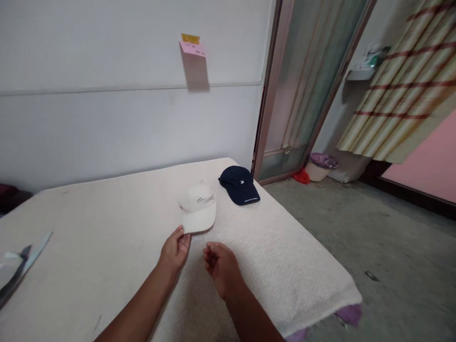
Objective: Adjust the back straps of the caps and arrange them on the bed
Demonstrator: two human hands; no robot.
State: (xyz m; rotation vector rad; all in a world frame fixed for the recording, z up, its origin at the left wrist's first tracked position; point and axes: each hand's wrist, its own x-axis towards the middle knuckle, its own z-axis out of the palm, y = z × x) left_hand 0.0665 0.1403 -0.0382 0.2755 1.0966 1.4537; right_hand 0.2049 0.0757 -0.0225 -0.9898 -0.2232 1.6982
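Note:
A white baseball cap (197, 204) with a small dark logo sits on the pale bed cover, its brim facing me. My left hand (175, 248) pinches the left front edge of that brim between thumb and fingers. Just below the brim and apart from it is my right hand (223, 268), its fingers curled in with nothing visible in them. To the right of the white cap, a navy baseball cap (239, 184) with white lettering rests near the bed's far right corner.
The textured cover (285, 266) spreads over the bed, ending at the right above a concrete floor (331, 228). At the left edge lies a partly seen dark-and-white item (21, 270). Beyond are a sliding glass door (295, 85), a lined bin (318, 168) and a curtain (399, 90).

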